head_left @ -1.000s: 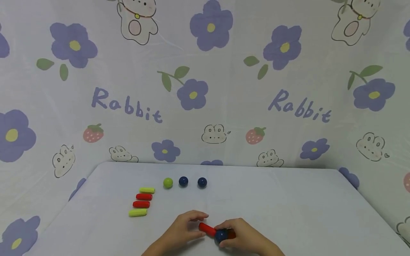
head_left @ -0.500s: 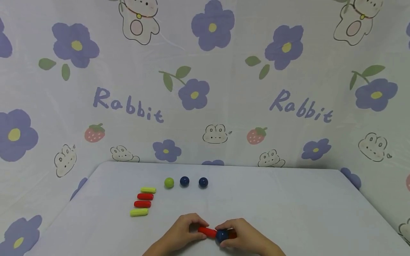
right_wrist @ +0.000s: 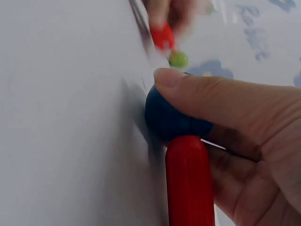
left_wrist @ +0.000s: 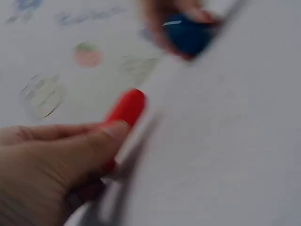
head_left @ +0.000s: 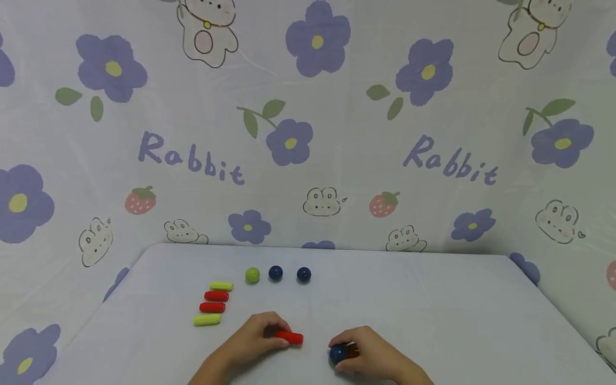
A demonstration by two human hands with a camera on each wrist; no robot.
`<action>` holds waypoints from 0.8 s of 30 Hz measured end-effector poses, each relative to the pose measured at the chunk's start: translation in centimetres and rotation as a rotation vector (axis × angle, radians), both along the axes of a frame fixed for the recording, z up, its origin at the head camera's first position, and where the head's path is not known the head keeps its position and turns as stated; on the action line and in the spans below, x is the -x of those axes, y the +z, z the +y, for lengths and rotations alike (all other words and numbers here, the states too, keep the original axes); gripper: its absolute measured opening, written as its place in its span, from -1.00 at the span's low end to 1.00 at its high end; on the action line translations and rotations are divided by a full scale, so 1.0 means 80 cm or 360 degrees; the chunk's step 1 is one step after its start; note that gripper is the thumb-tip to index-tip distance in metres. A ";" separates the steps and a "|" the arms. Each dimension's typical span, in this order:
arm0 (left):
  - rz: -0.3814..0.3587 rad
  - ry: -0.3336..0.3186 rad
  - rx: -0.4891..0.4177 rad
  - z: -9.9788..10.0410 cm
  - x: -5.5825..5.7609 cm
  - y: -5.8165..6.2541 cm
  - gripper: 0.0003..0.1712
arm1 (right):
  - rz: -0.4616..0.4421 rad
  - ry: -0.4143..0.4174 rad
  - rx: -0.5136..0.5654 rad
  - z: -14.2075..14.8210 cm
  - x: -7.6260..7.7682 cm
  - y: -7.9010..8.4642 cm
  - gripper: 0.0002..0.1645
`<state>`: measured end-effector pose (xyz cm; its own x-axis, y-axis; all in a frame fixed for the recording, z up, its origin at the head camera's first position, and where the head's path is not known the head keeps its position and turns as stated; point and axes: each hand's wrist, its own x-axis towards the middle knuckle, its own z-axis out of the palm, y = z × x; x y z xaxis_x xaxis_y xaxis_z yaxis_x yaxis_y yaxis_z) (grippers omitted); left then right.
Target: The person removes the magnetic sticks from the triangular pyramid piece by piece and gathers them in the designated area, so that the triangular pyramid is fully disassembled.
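My left hand [head_left: 255,339] pinches a short red stick [head_left: 292,338] between thumb and fingers, a little above the white table; one rounded end pokes out past the thumb in the left wrist view. My right hand [head_left: 372,353] grips a dark blue ball [head_left: 338,354], thumb on one side and fingers on the other. A second red stick [right_wrist: 189,183] meets that ball end-on and points back under the right palm. A gap separates the left hand's stick from the ball.
Two yellow-green sticks [head_left: 207,320] and two red sticks [head_left: 212,307] lie in a column at the left of the white table [head_left: 433,310]. Behind them sit a green ball [head_left: 252,275] and two dark blue balls [head_left: 276,273]. A patterned cloth [head_left: 337,160] hangs at the back.
The left hand first took hold of the red stick touching the blue ball, then pulled it away to the left. The right hand still grips the ball and has shifted slightly right.
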<state>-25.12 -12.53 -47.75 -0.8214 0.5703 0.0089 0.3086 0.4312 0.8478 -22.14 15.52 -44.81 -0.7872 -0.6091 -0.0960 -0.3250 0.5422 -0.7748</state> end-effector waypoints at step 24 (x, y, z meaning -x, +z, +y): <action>-0.0089 0.0173 0.0232 -0.092 0.006 0.030 -0.76 | 0.0004 -0.0051 0.0027 0.014 0.006 0.000 -0.51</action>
